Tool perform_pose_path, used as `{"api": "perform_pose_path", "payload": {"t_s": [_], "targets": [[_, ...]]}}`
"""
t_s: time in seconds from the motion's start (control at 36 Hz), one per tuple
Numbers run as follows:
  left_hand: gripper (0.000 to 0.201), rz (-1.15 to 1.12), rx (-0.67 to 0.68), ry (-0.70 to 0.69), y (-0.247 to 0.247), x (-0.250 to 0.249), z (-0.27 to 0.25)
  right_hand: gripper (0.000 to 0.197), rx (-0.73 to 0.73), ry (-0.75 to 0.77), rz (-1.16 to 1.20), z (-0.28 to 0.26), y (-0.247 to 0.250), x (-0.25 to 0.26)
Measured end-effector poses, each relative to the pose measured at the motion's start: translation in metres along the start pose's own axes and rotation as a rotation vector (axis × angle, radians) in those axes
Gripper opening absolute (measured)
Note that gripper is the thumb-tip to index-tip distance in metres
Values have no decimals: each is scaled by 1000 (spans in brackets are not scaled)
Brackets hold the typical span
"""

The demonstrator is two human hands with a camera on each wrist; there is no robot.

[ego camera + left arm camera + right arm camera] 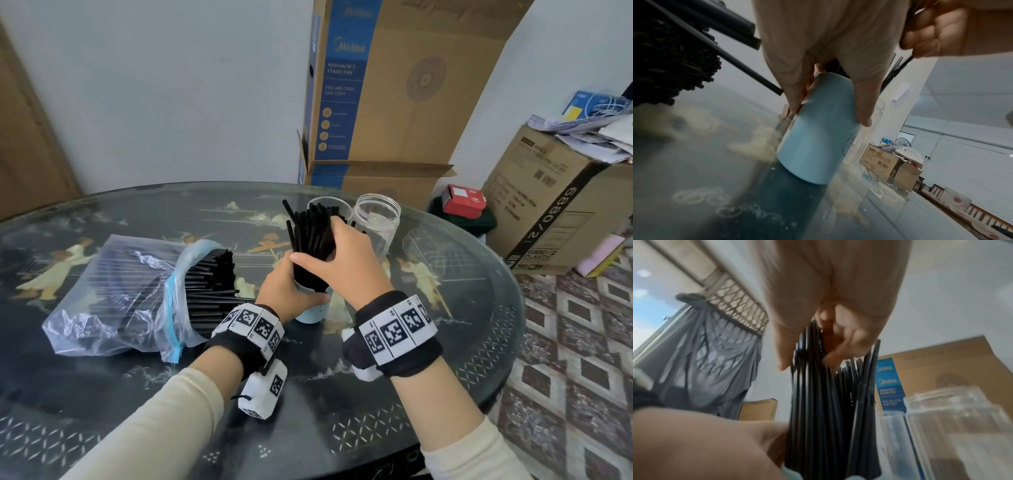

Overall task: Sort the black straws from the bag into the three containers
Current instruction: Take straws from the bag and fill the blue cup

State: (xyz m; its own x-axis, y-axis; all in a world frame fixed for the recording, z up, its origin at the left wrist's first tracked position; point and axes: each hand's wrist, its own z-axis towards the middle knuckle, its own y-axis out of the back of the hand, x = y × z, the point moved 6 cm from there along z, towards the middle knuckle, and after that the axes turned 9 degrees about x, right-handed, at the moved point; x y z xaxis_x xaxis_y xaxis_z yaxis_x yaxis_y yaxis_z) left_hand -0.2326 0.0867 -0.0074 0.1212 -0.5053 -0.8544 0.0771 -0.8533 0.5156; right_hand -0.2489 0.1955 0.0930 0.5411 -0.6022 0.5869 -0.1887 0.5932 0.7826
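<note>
A light blue cup (312, 313) (818, 138) stands on the table, and my left hand (291, 291) (826, 91) grips its upper wall. A bundle of black straws (310, 236) (818, 402) stands upright in the cup. My right hand (342, 253) (828, 340) holds this bundle, thumb on one side and fingers on the other. Behind stand two clear jars: one (329, 209) with straws in it, one (376, 219) (953, 426) without. A clear zip bag (130, 291) with many black straws (209, 287) (670, 56) lies at the left, mouth facing the cup.
The round dark glass-topped table (445, 342) ends close on the right. Cardboard boxes (394, 85) stand behind the table, another box (555, 198) at the right on the patterned floor. A red box (462, 202) sits beyond the far edge.
</note>
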Motion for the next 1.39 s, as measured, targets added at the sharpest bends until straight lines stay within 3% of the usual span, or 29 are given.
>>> {"api": "perform_pose_path", "payload": {"t_s": [0.08,0.17,0.22,0.28,0.39,0.5,0.58,0.67,0.75,0.86,0.94,1.03,1.11,1.17,1.25,1.31,1.39], "targets": [[69,8,-2,-9,0,-2,0,54,-163,45,-247,-7,10,7],[72,3,-2,-19,1,-2,0,78,-345,186,-318,-9,22,18],[73,-4,-4,-21,1,-2,-1,78,-304,300,-400,-5,19,23],[75,-19,-9,-24,0,-1,-1,63,-206,383,-511,-2,8,19],[75,-64,6,-8,-4,2,1,41,-74,341,-392,-2,-1,3],[77,-111,36,18,-6,6,4,46,-149,338,-226,-5,14,10],[78,-114,34,17,-7,8,5,62,-118,449,-279,-5,12,28],[82,-113,28,3,-6,7,4,55,-52,517,-410,0,1,33],[83,-121,26,10,-7,6,5,42,-72,462,-495,4,-5,23],[79,-135,36,26,-8,8,4,47,-132,298,-444,4,-2,2],[82,-143,44,19,-7,5,1,50,-119,272,-411,1,0,0],[97,-157,60,-23,-4,-3,-5,49,-125,305,-408,-4,3,11],[115,-140,88,-57,5,-10,-20,44,-248,350,-254,-18,13,25],[103,-104,42,-98,19,-14,-32,37,-353,380,-128,-31,15,35],[57,-74,-133,-195,54,-22,-54,26,-366,412,-8,-46,2,45],[43,-56,-242,-243,77,-22,-66,20,-281,405,53,-47,-15,47],[30,61,-362,-232,109,-8,-74,24,-42,312,88,-39,-51,42]]}}
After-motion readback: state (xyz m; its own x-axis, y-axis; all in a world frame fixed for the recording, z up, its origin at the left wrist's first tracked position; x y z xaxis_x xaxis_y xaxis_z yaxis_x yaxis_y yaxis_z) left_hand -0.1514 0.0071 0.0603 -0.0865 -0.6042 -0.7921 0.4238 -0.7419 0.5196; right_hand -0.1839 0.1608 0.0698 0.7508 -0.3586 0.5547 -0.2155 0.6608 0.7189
